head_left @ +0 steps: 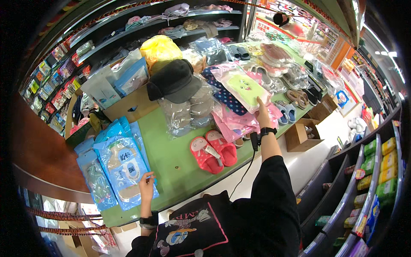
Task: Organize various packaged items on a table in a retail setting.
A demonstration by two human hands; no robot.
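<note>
My right hand [262, 112] is closed on the near edge of a clear-wrapped package [243, 87] with a lime-green panel and pink borders. Under and beside it lie a navy polka-dot item [231, 101] and pink plastic packages [233, 124]. At the left, my left hand [147, 185] is over the edge of a blue plastic package [125, 169], its fingers loosely bent and apart with nothing visible in them. Whether it touches the package I cannot tell. More blue packages [95, 177] lie beside that one.
Red slippers [214, 152] sit near the green table's [171, 167] front edge. Beyond are wrapped grey caps [184, 113], a black cap [174, 81], a yellow bag [160, 50] and a cardboard box [132, 107]. Shoes [296, 98] stand at right; a cable [242, 177] hangs over the edge.
</note>
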